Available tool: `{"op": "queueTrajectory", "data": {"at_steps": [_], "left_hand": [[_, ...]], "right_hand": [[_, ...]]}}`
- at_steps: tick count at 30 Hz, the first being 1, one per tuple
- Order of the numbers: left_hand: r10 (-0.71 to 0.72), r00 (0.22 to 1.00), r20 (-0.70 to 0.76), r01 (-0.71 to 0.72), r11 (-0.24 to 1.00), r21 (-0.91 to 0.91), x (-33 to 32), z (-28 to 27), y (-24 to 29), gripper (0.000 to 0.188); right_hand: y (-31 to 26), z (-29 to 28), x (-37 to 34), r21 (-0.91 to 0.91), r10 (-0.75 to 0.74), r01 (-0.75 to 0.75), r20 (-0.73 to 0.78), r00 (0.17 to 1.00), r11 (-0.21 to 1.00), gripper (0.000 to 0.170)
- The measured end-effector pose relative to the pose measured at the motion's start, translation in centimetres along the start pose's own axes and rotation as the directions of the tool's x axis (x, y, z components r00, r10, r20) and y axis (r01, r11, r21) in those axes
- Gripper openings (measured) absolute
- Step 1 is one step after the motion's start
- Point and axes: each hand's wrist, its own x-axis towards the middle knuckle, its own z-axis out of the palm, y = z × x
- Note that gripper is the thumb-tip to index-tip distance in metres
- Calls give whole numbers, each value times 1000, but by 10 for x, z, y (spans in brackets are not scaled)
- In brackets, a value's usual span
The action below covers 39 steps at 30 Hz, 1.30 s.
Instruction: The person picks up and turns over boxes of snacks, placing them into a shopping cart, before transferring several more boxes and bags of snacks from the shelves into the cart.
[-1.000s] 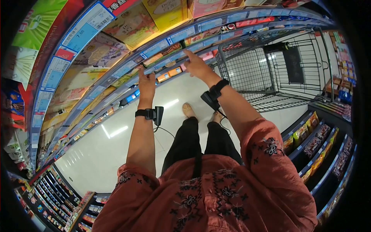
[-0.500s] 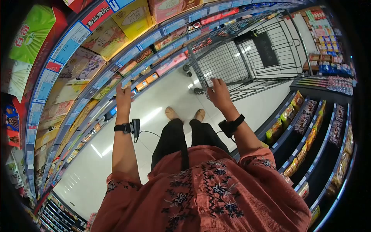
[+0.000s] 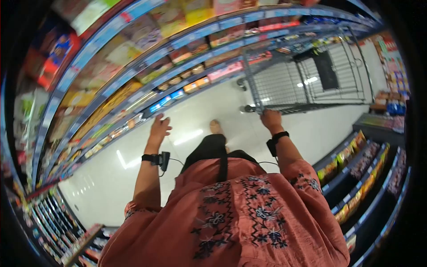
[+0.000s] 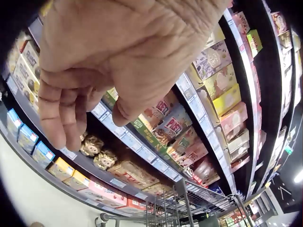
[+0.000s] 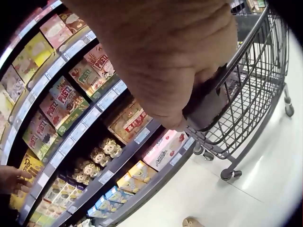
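Note:
A black wire shopping cart (image 3: 328, 71) stands ahead on the right, alongside the shelves. My right hand (image 3: 271, 121) is at its near corner, fingers curled over the edge. In the right wrist view the hand (image 5: 175, 61) covers part of the cart's dark plastic piece (image 5: 208, 111), and most fingers are hidden behind the palm. My left hand (image 3: 158, 131) hangs in the air before the lower shelves, holding nothing. Its fingers (image 4: 59, 113) bend loosely in the left wrist view, with boxed snacks and gold-wrapped figures (image 4: 97, 152) behind them.
Long shelves (image 3: 155, 58) of boxed snacks with blue price tags curve along the left and front. On the right is a low rack of bagged snacks (image 3: 356, 196). Pale, shiny floor tiles (image 3: 195, 115) lie between them, with my shoe (image 3: 215, 127) on them.
My right hand has gone from pointing toward the shelf to the cart's near corner, where its fingers curl. The left hand has drawn back from the shelf. The head view has shifted.

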Motion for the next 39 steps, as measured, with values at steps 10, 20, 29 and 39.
{"op": "queueTrajectory", "data": {"at_steps": [10,20,29,39], "left_hand": [[-21,998,-51,25,997,68,-92,-2,-41,62],[-99,990,-105,101,995,15,-154,-43,-89,64],[-72,994,-85,70,997,-28,-158,-99,-109,59],[-138,990,-30,138,990,23,-145,-235,-181,55]], "right_hand": [[-8,42,-56,11,-62,63,-64,996,998,40],[-51,74,-99,61,-137,133,52,989,989,41],[-106,80,-134,92,-182,173,106,978,981,46],[-188,104,-137,214,-16,-18,158,987,977,58]]}}
